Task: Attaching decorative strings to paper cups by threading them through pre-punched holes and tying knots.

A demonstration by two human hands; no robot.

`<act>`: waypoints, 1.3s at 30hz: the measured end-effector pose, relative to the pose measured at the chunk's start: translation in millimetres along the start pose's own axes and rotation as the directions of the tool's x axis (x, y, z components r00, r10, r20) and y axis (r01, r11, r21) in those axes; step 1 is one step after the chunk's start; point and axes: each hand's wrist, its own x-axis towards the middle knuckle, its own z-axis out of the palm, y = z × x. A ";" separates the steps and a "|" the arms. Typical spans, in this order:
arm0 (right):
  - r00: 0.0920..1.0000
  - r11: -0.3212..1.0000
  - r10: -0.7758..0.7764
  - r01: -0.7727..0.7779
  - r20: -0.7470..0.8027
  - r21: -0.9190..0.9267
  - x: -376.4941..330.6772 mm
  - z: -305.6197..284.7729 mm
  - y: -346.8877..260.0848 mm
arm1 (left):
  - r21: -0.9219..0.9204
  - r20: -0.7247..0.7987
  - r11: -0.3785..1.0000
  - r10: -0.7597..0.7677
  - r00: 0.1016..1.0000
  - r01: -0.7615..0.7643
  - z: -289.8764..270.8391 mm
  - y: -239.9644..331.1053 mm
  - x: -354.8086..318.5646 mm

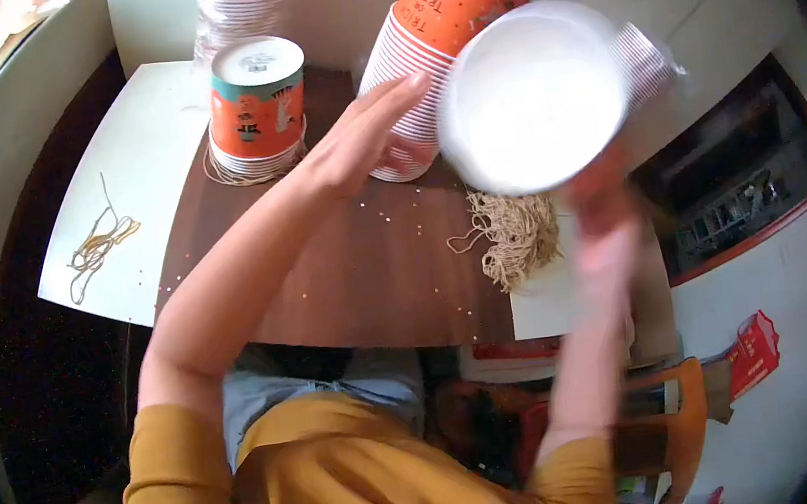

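A: Hands? Right hand (599,203) grips a white-inside paper cup (530,95), centre-right; left hand (364,136) open against the tall cup stack (430,57).
B: Progress?
A: One short stack (257,109) stands upper left; string pile (517,233) unused on the tabletop (366,277).

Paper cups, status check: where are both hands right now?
Right hand holds one white-lined cup, blurred. Left hand open against the tall cup stack. Short stack and string bundle nearby, nothing blocking.
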 end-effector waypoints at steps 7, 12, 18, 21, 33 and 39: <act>0.749 0.777 0.520 -0.216 0.410 -0.592 -66.5 -71.3 146.9 | 0.619 -0.238 0.786 0.207 0.949 -0.016 -72.3 -38.6 -68.6; 0.719 0.153 0.178 0.654 0.671 -0.741 10.7 -66.7 131.4 | 0.691 -0.297 0.692 0.010 0.955 0.208 -65.3 -22.6 -106.3; 0.670 -0.228 0.399 0.734 0.626 -0.640 24.8 -50.3 170.3 | 0.771 -0.348 0.600 0.113 0.931 0.216 -55.0 -21.7 -119.3; 0.612 0.187 0.339 0.701 0.715 -0.688 30.7 -46.2 152.9 | 0.884 -0.296 0.448 0.323 0.899 0.130 -56.8 -19.5 -125.6; 0.232 0.905 0.421 -0.042 0.877 -0.424 -6.6 82.1 21.2 | 0.565 0.120 0.817 0.056 0.991 -0.114 -16.2 5.6 -78.2; 0.158 0.901 0.426 -0.164 0.891 -0.402 -20.7 98.8 17.0 | 0.361 0.134 0.926 0.067 0.989 -0.112 -15.3 -6.9 -78.6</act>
